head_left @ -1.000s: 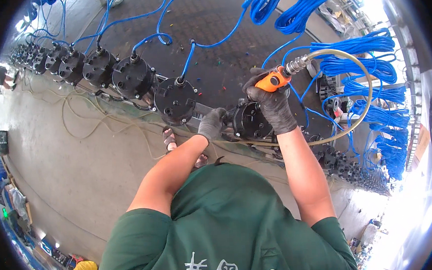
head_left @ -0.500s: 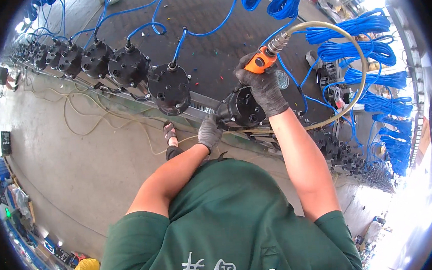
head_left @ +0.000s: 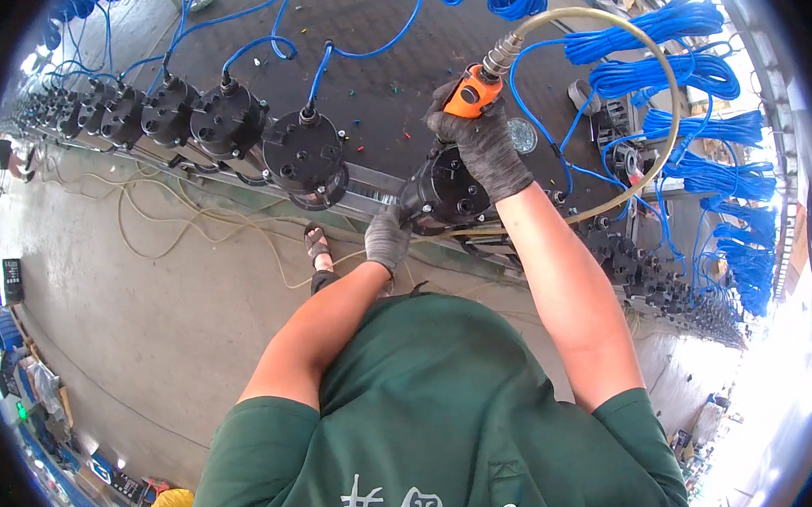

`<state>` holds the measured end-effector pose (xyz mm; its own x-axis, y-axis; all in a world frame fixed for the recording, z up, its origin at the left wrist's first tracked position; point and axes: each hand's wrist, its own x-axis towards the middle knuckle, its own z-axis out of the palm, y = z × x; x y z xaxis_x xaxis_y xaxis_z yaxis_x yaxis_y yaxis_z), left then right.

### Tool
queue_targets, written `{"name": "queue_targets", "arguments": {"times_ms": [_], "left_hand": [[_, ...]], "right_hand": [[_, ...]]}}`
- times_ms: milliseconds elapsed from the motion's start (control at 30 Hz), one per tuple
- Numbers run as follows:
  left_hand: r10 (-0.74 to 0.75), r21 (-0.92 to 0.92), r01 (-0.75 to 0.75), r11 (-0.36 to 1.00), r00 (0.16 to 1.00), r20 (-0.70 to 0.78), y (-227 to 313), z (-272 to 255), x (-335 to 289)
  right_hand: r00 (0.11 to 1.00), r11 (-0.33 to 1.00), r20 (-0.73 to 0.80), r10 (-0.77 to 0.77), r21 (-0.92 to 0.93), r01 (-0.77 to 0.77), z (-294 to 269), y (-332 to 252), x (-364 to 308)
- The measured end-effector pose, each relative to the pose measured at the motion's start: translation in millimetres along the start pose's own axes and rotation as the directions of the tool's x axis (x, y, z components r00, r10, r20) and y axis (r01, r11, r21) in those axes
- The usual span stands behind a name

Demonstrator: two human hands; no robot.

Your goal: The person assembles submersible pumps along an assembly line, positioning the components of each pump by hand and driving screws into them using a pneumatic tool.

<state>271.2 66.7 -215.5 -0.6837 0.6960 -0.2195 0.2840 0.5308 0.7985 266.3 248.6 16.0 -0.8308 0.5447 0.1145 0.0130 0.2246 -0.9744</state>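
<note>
My right hand, in a dark grey knit glove, is wrapped around an orange air screwdriver. The screwdriver's metal coupling joins a yellowish hose that arcs over to the right. Below the tool is a black round motor-like housing with bolts around its cover; my right hand hides part of it, and I cannot see the tool's tip. My gloved left hand grips the near left side of that housing, its fingertips partly hidden. To the left, another black housing with a blue cable stands on the bench edge.
A row of similar black housings runs far left, and more stand at lower right. Coiled blue cables hang at right. A small round dish sits on the dark bench. Loose hoses lie on the floor.
The whole view has shifted slightly, so the bench and housings appear a little higher and farther left. My right hand with the screwdriver has moved slightly away from me; the left hand keeps its hold.
</note>
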Motion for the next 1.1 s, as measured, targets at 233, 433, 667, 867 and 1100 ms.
{"name": "queue_targets", "arguments": {"times_ms": [233,433,667,867,1100], "left_hand": [[-0.015,0.079,0.012,0.997,0.999,0.038,3.4,-10.7,1.8],[0.003,0.055,-0.003,0.998,1.000,0.003,-2.8,-2.7,1.8],[-0.065,0.104,0.064,0.992,0.998,0.007,-7.8,-0.4,8.5],[0.037,0.048,-0.034,0.998,0.997,-0.073,-5.7,1.3,0.8],[-0.028,0.056,0.031,0.998,0.999,-0.044,-14.7,11.4,8.1]], "right_hand": [[0.997,0.997,0.015,0.073,0.038,-0.074,0.8,-3.4,-3.2],[0.999,0.998,0.014,0.038,0.050,-0.039,0.9,-10.4,-6.7],[0.989,0.902,-0.064,-0.131,0.406,0.146,-27.0,-67.0,-53.0],[0.987,0.877,-0.096,-0.129,0.453,0.158,-56.8,-59.1,-119.6],[0.976,0.918,-0.211,-0.052,0.374,0.130,-63.8,-3.4,-141.2]]}}
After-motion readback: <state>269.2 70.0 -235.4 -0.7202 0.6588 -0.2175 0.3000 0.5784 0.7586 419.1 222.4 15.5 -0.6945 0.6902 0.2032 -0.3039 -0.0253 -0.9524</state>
